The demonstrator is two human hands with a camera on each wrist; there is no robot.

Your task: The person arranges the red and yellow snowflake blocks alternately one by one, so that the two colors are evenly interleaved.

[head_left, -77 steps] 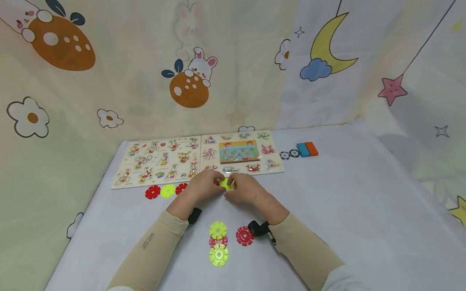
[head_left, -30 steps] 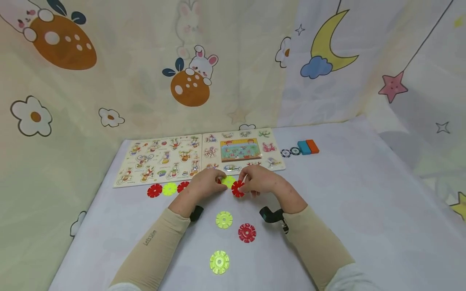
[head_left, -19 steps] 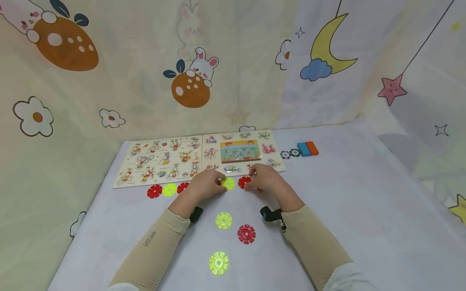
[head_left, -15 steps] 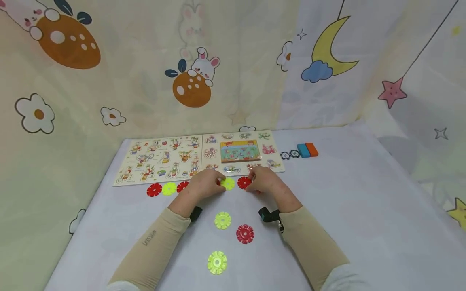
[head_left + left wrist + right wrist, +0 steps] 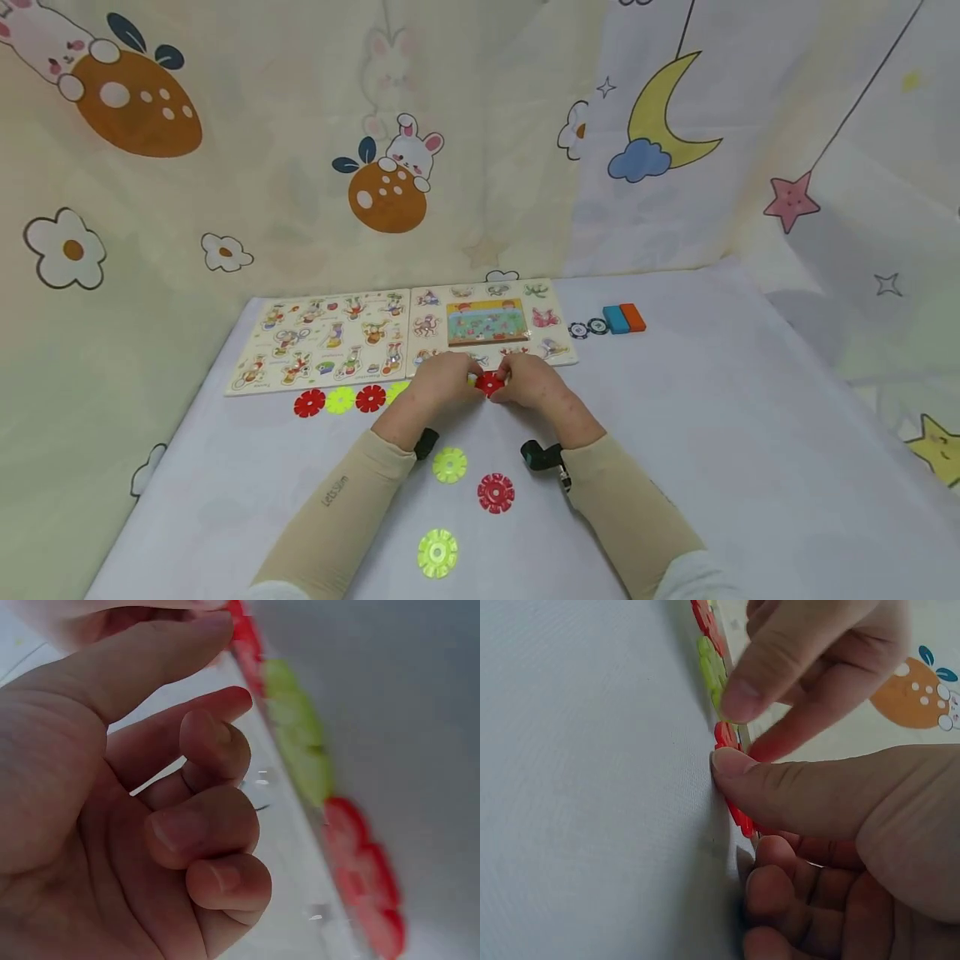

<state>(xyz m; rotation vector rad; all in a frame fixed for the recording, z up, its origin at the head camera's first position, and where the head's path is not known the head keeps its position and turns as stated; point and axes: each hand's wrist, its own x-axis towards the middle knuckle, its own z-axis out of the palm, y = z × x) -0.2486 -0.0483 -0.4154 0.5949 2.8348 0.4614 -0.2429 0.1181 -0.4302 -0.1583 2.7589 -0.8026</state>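
Note:
Both hands meet at a red snowflake disc (image 5: 490, 383), a notched plastic piece at the right end of a row. My right hand (image 5: 534, 385) pinches its right side; in the right wrist view the thumb lies over the red disc (image 5: 739, 814). My left hand (image 5: 448, 383) holds its left side between thumb and index fingertips. In the left wrist view the red disc (image 5: 246, 645) shows beyond those fingertips. The adjoining yellow-green disc (image 5: 296, 727) is mostly hidden in the head view. Farther left lie a red disc (image 5: 371, 398) and a yellow-green disc (image 5: 341, 400).
Loose nearer my body are two yellow-green discs (image 5: 450, 465) and a red one (image 5: 496, 493). Two picture puzzle boards (image 5: 318, 343) lie behind the row. Black-and-white chips (image 5: 578, 331) and blue (image 5: 617, 319) and orange blocks (image 5: 633, 317) lie to their right.
The right hand has taken a red disc from between the loose yellow-green ones, set it at the row's right end and moved it left. The left hand has shifted right from the yellow-green disc.

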